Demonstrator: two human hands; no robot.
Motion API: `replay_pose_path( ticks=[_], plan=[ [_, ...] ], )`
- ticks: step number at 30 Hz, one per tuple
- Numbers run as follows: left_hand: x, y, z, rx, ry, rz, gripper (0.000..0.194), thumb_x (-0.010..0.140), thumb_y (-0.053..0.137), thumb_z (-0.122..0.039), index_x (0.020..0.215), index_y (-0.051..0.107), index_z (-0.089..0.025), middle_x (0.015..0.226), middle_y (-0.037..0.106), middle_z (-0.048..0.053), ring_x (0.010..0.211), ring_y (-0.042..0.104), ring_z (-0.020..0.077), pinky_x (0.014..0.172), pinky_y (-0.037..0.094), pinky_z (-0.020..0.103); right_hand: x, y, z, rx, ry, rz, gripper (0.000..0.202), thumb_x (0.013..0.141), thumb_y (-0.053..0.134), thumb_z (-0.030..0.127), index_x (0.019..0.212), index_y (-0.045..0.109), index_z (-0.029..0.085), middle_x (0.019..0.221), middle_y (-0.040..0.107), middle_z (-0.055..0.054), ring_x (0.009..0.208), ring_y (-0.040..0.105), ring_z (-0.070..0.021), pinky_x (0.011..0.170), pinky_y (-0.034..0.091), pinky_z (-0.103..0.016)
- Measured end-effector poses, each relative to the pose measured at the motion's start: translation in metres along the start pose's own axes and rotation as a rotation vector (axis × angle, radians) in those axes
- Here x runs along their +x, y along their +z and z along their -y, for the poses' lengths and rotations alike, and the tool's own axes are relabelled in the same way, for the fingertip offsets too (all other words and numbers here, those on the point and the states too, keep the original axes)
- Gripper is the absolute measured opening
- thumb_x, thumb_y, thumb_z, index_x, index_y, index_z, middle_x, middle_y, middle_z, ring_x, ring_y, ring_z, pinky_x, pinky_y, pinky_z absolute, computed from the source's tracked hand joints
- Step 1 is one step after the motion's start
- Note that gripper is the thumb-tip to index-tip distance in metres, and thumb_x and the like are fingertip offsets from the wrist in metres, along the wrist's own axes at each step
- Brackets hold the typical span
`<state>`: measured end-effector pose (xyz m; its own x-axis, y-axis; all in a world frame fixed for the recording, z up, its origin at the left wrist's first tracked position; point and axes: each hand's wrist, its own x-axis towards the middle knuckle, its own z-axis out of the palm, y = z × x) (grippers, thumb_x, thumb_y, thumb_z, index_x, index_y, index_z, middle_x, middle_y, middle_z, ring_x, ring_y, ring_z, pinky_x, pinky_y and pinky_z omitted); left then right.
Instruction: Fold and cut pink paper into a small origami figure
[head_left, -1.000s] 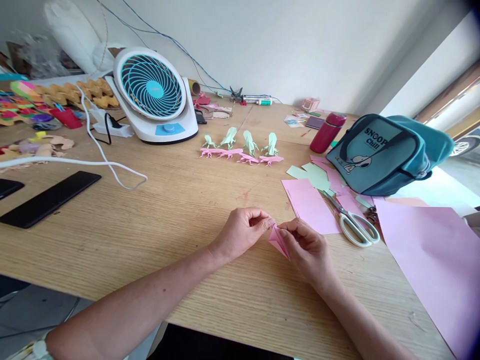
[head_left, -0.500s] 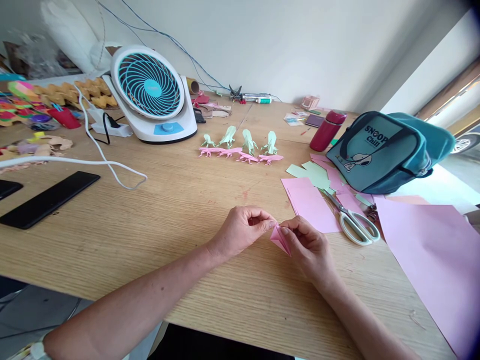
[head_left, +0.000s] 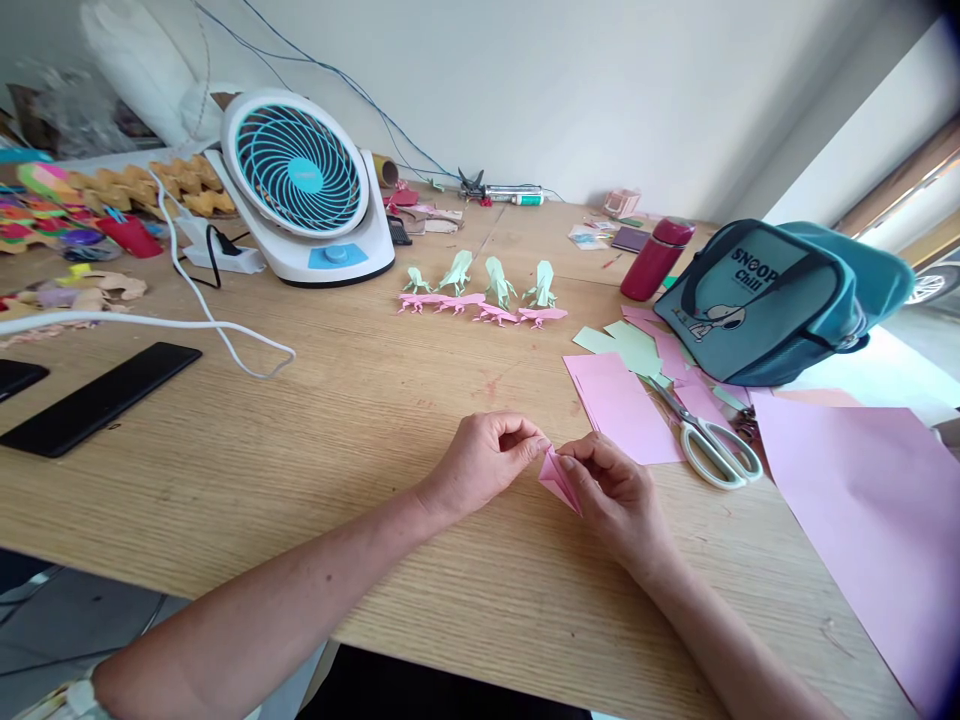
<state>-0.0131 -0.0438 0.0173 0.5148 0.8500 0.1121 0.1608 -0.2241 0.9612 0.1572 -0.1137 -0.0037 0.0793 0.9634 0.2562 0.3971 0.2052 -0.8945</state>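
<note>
A small folded piece of pink paper [head_left: 559, 482] is held between both hands above the front part of the wooden table. My left hand [head_left: 495, 455] pinches its upper tip between thumb and index finger. On its right side, my right hand [head_left: 611, 490] grips the paper with thumb and fingers closed. Behind the hands stand several folded green paper figures [head_left: 498, 283] and, in front of those, a row of pink ones [head_left: 495, 314]. Pink sheets [head_left: 622, 405] lie just beyond my right hand, beside scissors [head_left: 712, 450] with white handles.
A white fan [head_left: 304, 190] stands at the back left, near a white cable [head_left: 225, 325] and a black flat object [head_left: 101, 400]. At the right are a red bottle [head_left: 656, 262], a teal bag [head_left: 772, 300] and a large pink sheet [head_left: 862, 500].
Both hands keep their pinch on the folded pink paper, which has shifted very slightly to the left. The rest looks nearly the same.
</note>
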Motion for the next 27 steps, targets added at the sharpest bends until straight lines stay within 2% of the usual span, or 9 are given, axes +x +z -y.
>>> replay_pose_path(
  ticks=[7, 17, 21, 27],
  plan=[
    [0.0031, -0.0025, 0.0022, 0.080, -0.018, 0.016, 0.018, 0.083, 0.063, -0.027, 0.074, 0.071, -0.014, 0.072, 0.070, 0.002, 0.066, 0.059, 0.0120, 0.062, 0.044, 0.022, -0.0002, -0.0014, 0.0025, -0.031, -0.018, 0.021, 0.018, 0.094, 0.057, 0.032, 0.083, 0.066, 0.020, 0.077, 0.060, -0.003, 0.071, 0.055, -0.0168, 0.064, 0.042, -0.030],
    [0.0060, -0.0069, 0.0039, 0.138, 0.080, 0.083, 0.017, 0.083, 0.060, -0.023, 0.070, 0.066, -0.014, 0.071, 0.064, 0.001, 0.064, 0.054, 0.0111, 0.060, 0.042, 0.022, 0.0000, -0.0034, 0.0028, -0.056, -0.052, 0.050, 0.017, 0.094, 0.057, 0.027, 0.082, 0.066, 0.020, 0.077, 0.059, -0.002, 0.071, 0.055, -0.0159, 0.065, 0.042, -0.030],
    [0.0052, -0.0071, 0.0025, 0.204, 0.135, 0.070, 0.016, 0.083, 0.061, -0.021, 0.069, 0.063, -0.015, 0.067, 0.059, -0.002, 0.062, 0.050, 0.0094, 0.058, 0.039, 0.021, -0.0007, -0.0038, 0.0021, -0.056, -0.054, 0.054, 0.016, 0.094, 0.057, 0.028, 0.084, 0.066, 0.020, 0.078, 0.059, -0.002, 0.071, 0.054, -0.0153, 0.065, 0.042, -0.029],
    [0.0048, -0.0072, 0.0013, 0.152, 0.146, 0.062, 0.018, 0.089, 0.058, -0.022, 0.074, 0.067, -0.015, 0.074, 0.066, 0.001, 0.069, 0.057, 0.0114, 0.064, 0.044, 0.022, -0.0008, -0.0039, -0.0014, -0.002, -0.014, 0.049, 0.016, 0.094, 0.057, 0.030, 0.084, 0.065, 0.021, 0.076, 0.058, 0.000, 0.069, 0.051, -0.0144, 0.063, 0.040, -0.029]
  ],
)
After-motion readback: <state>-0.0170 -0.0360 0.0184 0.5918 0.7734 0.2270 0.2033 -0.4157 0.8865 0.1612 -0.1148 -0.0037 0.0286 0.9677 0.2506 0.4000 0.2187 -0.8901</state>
